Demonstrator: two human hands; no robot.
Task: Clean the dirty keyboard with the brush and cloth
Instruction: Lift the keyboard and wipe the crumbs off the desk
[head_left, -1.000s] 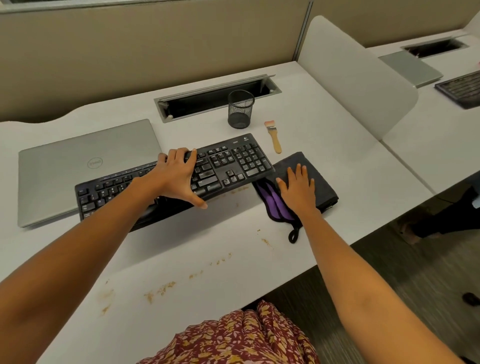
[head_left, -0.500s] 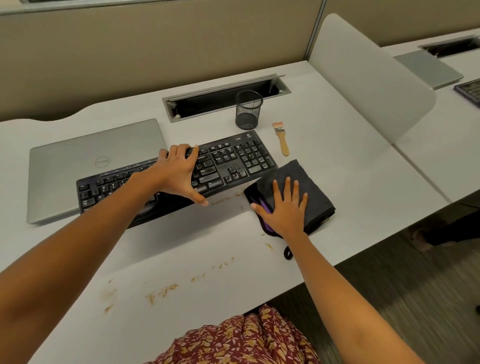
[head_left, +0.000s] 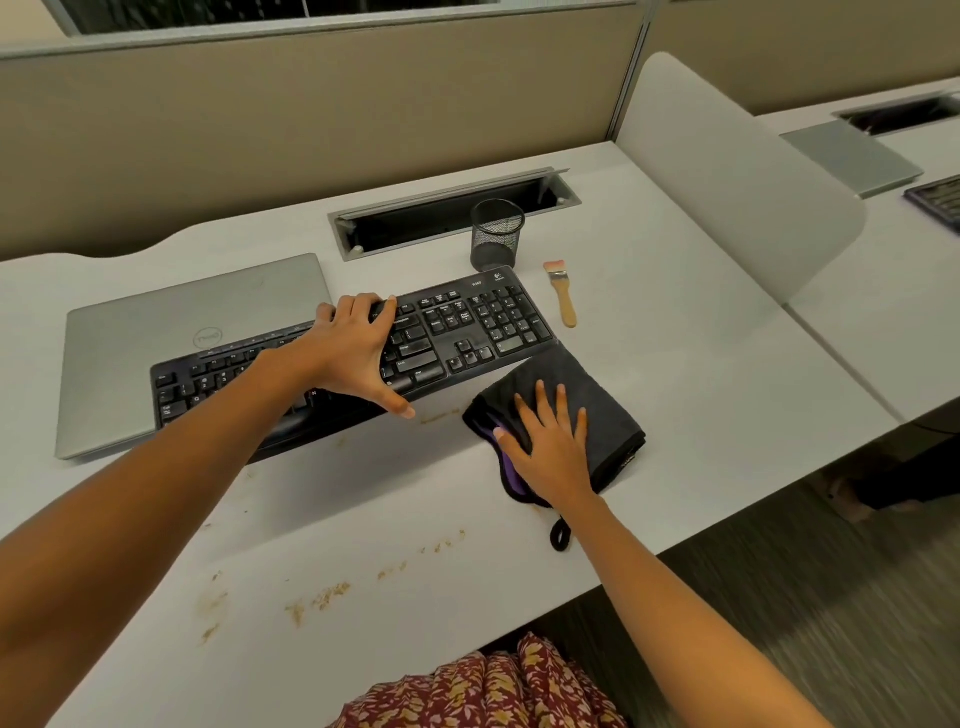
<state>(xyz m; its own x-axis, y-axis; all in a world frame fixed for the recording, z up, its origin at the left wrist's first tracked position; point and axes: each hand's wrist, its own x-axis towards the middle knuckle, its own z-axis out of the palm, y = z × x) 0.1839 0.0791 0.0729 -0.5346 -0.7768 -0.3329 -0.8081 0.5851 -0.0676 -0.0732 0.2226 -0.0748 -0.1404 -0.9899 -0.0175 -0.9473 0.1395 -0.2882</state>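
While the left hand (head_left: 358, 353) is bracing the black keyboard (head_left: 467, 327), the right hand (head_left: 550, 447) is lying flat on the folded cloth (head_left: 597, 395).
Left fingers are hooking the keyboard's far edge, thumb reaching the near edge: a wide span holding it. Right fingers are lying straight, pinching nothing. Keyboard is sitting mid-desk, overlapping a closed silver laptop (head_left: 182, 322); cloth is touching its near right corner. Cloth is looking thick, dark and soft, with purple lining. Wooden-handled brush (head_left: 563, 293) is lying beside the number pad. Judgement: bunch the cloth firmly before wiping and keep the keyboard pinned. Brown crumbs (head_left: 332, 595) are littering the desk.
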